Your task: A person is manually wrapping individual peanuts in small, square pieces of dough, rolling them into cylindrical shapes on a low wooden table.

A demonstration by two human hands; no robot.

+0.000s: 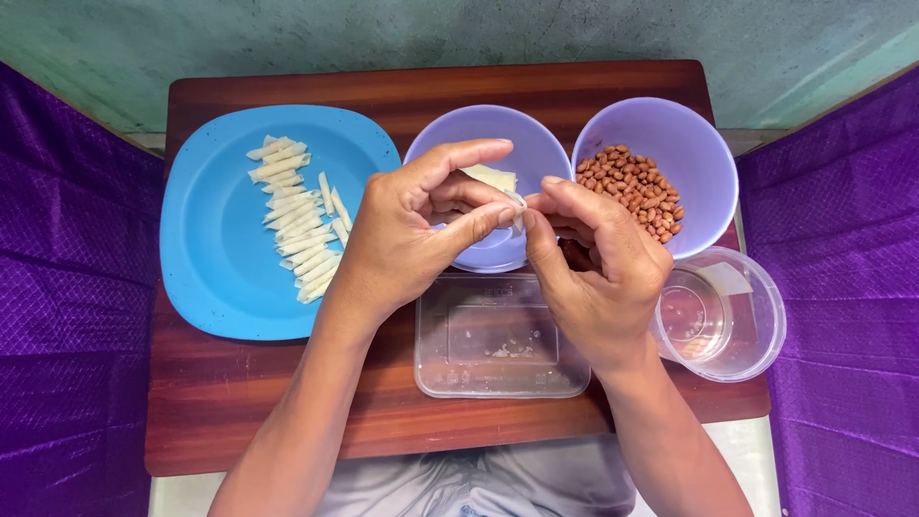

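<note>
While I'm looking down from the head cam, both my hands are up over the middle of a small wooden table (287,421), pinching the same little thing. My left hand (402,239) has thumb and forefinger closed together on a small pale wrapper piece (517,203), and my right hand (598,268) meets it from the other side, its fingertips pressed onto the same piece. So both grips are clamped on it, fingers touching at the tips. The piece sits right above the near rim of the middle purple bowl (531,144), and a bit more pale wrapper (490,176) peeks out in that bowl behind my fingers. Can't tell whether anything is tucked inside the piece, my fingers hide it.

To the right of that bowl, just beside it, there's a second purple bowl (699,134) with a heap of reddish-brown peanuts (632,190). Below that one is a round clear container (756,325) with what looks like a bit of water in it. Under my hands sits a rectangular clear plastic tub (498,345), mostly bare with a few crumbs. Off to the left, a blue plate (211,249) holds a pile of small pale rolled sticks (299,213), lying roughly side by side. Purple cloth (67,316) hangs on both sides of the table.
</note>
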